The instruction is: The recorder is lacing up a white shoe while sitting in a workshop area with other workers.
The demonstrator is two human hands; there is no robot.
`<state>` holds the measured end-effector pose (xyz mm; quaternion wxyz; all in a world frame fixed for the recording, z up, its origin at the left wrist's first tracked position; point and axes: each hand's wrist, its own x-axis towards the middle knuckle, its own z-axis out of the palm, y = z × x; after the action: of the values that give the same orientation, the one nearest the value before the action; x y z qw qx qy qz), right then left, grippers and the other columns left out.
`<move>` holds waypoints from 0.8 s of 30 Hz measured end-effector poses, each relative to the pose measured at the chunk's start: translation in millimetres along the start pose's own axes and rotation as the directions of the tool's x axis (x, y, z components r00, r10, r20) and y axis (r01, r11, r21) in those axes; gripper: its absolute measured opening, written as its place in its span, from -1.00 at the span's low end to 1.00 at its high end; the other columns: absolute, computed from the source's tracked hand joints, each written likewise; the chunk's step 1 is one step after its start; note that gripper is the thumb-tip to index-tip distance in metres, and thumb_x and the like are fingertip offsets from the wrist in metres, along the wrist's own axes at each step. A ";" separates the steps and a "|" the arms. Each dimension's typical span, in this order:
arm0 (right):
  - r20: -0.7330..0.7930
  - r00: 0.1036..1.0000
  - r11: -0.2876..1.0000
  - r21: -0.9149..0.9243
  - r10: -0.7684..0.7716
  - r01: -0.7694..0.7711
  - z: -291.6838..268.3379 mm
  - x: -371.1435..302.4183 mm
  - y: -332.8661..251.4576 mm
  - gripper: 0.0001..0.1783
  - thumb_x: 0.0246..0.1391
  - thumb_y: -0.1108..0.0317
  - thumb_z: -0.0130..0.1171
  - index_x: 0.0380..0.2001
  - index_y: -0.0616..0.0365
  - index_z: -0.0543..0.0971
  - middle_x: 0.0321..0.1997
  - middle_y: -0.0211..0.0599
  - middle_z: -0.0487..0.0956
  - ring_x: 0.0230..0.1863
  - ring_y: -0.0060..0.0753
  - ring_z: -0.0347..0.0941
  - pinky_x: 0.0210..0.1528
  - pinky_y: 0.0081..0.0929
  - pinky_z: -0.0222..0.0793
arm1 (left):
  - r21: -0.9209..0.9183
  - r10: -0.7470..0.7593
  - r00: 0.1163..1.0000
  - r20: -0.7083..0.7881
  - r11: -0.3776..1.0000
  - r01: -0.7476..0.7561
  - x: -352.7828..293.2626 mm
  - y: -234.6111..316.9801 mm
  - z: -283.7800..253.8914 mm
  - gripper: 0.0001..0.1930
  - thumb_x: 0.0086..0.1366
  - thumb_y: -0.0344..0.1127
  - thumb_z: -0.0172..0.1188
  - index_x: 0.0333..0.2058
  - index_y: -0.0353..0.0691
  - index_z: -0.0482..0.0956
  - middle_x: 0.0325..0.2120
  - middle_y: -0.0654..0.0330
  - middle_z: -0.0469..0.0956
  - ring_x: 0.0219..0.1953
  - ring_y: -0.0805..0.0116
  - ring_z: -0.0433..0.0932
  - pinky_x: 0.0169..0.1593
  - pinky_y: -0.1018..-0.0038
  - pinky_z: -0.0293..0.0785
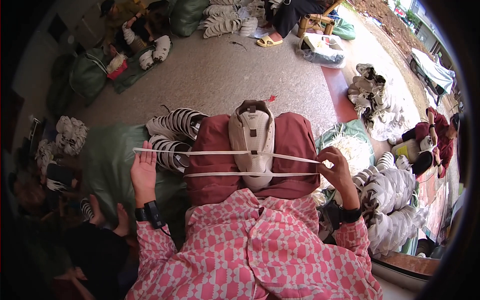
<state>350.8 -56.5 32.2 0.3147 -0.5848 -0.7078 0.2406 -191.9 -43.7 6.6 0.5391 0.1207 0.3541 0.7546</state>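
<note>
A beige-white sneaker (261,132) rests between my thighs, its toe toward me and its heel end away. A flat white shoelace (200,152) crosses its lower eyelets, stretched out to both sides. On the left, my left hand (144,172) holds one end across its nearly straight fingers, palm up. Thumb and finger of my right hand (337,170) pinch the opposite end. Nearer me, a second lace length (215,174) spans the shoe's toe area and both thighs. Its ends lie apart from my left hand and close under my right.
Striped shoe uppers (172,152) lie by my left thigh on a green sack (110,160). Right of me are a pile of white laces (347,150) and stacked shoes (390,195). Other people sit around the floor, one wearing a yellow sandal (270,41).
</note>
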 end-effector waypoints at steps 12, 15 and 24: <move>-0.288 0.944 -0.615 0.718 0.164 0.326 -60.3 -36.4 15.0 -0.85 -0.13 0.53 0.22 -0.41 0.12 0.52 0.11 -0.21 0.52 0.32 -0.13 0.23 0.48 0.10 -0.37 | -0.196 -0.071 0.974 0.217 0.974 0.114 0.7 -13.2 16.4 -0.75 0.50 -0.26 -0.13 -0.01 -0.26 0.39 -0.60 0.38 0.15 -0.59 0.53 0.11 -0.47 0.57 0.19; -0.363 0.896 -0.611 0.657 0.257 0.442 -98.4 -48.7 25.6 -0.84 -0.07 0.57 0.17 -0.33 0.20 0.54 0.04 -0.22 0.55 0.19 -0.14 0.34 0.45 0.12 -0.23 | -0.200 -0.041 0.990 0.134 0.978 0.068 -2.1 -7.6 1.1 -0.73 0.48 -0.27 -0.09 0.04 -0.27 0.39 -0.59 0.37 0.14 -0.61 0.55 0.10 -0.56 0.63 0.11; -0.380 0.857 -0.221 0.855 0.348 0.469 -199.6 -120.9 165.3 -0.61 0.11 0.44 0.08 0.03 0.32 0.48 0.07 -0.11 0.53 0.16 -0.17 0.38 0.38 -0.01 0.04 | 0.005 -0.003 0.902 -0.431 1.000 0.006 35.4 55.8 -191.1 -0.77 0.45 -0.25 0.01 0.00 -0.15 0.44 -0.57 0.39 0.29 -0.69 0.59 0.13 -0.73 0.64 0.03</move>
<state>622.0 -147.3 32.1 0.8324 -0.1112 -0.1623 0.5180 -354.0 -98.5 -100.9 0.4489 -0.0480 0.4670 0.7603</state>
